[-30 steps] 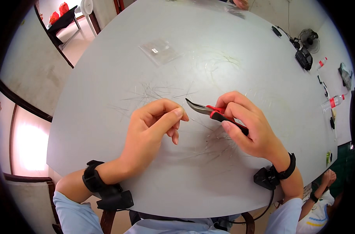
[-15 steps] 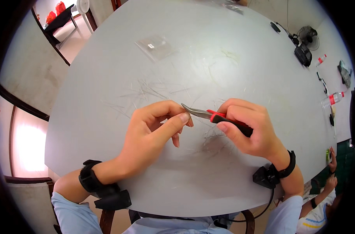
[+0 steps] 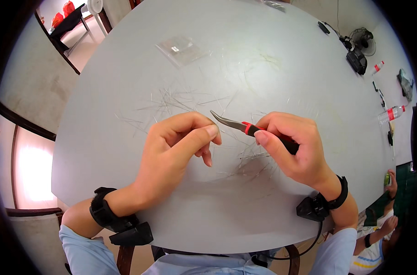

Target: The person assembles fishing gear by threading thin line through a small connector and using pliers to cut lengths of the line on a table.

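Observation:
My right hand [image 3: 296,149] is closed around the red-and-black handles of bent-nose pliers [image 3: 231,123]. The curved metal jaws point left and look closed, their tip just above my left fingertips. In a pinch, the thumb and index finger of my left hand [image 3: 169,149] press together; whatever lies between them is too small to make out. Thin, straight wire pieces [image 3: 176,101] lie scattered on the grey table [image 3: 208,215] beyond my left hand. Another loose group of wire pieces [image 3: 254,156] is between my hands, partly hidden by the right one.
A clear plastic bag [image 3: 183,51] with a small white label lies farther out. Along the right are a black case [image 3: 356,62], a fan [image 3: 363,40] and a bottle with a red label [image 3: 393,113]. Another person's arm [image 3: 380,231] shows at the lower right.
My left hand has shifted slightly left and away from me. The pliers' tip, earlier against the left fingertips, now sits a little above them; the right hand has barely moved.

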`<state>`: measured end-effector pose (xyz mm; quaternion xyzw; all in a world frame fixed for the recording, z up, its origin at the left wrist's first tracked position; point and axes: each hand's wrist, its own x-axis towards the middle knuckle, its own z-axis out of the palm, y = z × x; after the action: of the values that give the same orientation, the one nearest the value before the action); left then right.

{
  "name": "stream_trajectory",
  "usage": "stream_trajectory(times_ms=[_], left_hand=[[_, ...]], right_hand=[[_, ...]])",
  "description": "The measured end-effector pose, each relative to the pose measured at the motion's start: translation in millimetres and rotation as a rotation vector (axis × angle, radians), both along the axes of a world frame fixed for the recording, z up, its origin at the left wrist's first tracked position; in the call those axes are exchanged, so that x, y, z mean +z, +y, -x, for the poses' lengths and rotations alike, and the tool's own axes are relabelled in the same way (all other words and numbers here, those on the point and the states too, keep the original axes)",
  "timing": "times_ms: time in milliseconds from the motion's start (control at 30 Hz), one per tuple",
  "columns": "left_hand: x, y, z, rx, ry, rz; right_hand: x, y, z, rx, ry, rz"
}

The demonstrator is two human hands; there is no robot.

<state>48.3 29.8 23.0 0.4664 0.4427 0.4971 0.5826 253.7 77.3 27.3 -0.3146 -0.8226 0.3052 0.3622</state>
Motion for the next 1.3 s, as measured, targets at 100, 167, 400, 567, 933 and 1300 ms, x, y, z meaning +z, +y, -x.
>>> stream_trajectory(times_ms=[100, 167, 400, 567, 933, 1300], left_hand=[[-2, 0, -1, 0.022, 0.002, 0.002], [-2, 0, -1, 0.023, -0.002, -0.003], [-3, -1, -2, 0.033, 0.016, 0.006], [-3, -2, -2, 0.046, 0.015, 0.009], [-3, -1, -2, 0.033, 0.009, 0.021], [8, -8, -1, -0.019, 0.152, -0.149]], right_hand=[[-1, 0, 1, -0.015, 0.019, 0.020], [-1, -1, 1, -0.033, 0.025, 0.049], [-3, 3, -2, -0.083, 0.028, 0.047], [-4, 4, 0, -0.120, 0.039, 0.098], [-4, 4, 0, -0.190, 0.033, 0.192], [-5, 23, 2, -0.167, -0.058, 0.237]])
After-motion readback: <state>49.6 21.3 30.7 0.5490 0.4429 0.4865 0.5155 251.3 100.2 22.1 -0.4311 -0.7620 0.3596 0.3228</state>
